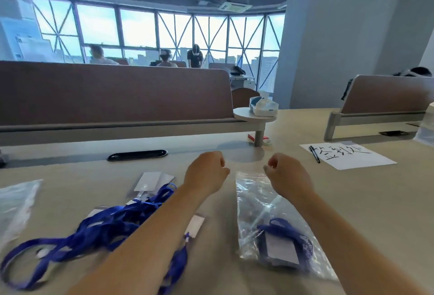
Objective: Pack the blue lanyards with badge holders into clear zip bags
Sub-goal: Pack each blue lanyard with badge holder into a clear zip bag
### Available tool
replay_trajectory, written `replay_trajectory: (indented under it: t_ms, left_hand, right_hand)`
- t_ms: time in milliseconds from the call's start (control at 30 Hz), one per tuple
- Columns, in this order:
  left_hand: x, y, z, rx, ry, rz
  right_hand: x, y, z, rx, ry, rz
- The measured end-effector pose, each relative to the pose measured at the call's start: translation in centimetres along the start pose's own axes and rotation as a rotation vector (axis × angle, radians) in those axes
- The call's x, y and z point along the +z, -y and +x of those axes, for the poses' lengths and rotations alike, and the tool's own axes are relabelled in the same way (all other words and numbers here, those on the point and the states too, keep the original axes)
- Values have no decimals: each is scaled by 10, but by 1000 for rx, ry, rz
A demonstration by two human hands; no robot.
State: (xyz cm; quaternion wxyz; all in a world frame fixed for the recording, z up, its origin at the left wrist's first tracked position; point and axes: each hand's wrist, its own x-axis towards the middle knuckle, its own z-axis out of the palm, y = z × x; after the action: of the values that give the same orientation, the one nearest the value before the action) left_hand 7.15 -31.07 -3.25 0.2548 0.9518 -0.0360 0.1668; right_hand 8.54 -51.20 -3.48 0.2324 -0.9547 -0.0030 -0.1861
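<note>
On beige desk (352, 200), far left: empty zip bag (16, 203) lying flat. Beside it, loose heap of blue lanyards (112, 221) with badge holders, partly under left forearm. Left hand (206, 170) mid-desk, fingers curled into fist, holding nothing. Filled zip bag (265, 200) lies between forearms, packed lanyard (284, 226) inside. Right hand (288, 172), fingers curled, at bag's top corner; grip on it unclear. Far right: handwritten sheet (347, 154), pen (314, 153).

Blue lanyards (105, 224); clear zip bag (253, 200); beige table (352, 200); brown divider (117, 92).
</note>
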Motion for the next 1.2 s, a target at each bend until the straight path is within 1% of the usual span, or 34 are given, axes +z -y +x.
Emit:
replay_trajectory:
  t_ms: [233, 400, 533, 633, 733, 867, 967, 1033, 1200]
  left_hand:
    - [-82, 73, -68, -77, -65, 54]
    - [-124, 130, -98, -208, -81, 67]
    - [-138, 164, -108, -251, -11, 84]
    - [-140, 183, -111, -267, 44, 77]
    - [-139, 199, -111, -293, 52, 123]
    - [-140, 218, -114, -361, 79, 156]
    - [-143, 229, -117, -400, 95, 176]
    - [-144, 233, -121, -417, 141, 182]
    - [-145, 235, -126, -438, 330, 165]
  right_hand:
    - [24, 115, -56, -226, 114, 13]
    - [61, 176, -70, -322, 245, 2]
    - [85, 207, -72, -367, 384, -39]
    - [98, 223, -72, -399, 427, -42]
    - [110, 238, -72, -441, 477, -11]
    - [125, 266, -74, -526, 594, -1]
    - [143, 287, -75, -548, 609, -1]
    - [155, 299, -75, -549, 623, -50]
    - [166, 321, -75, -514, 755, -321]
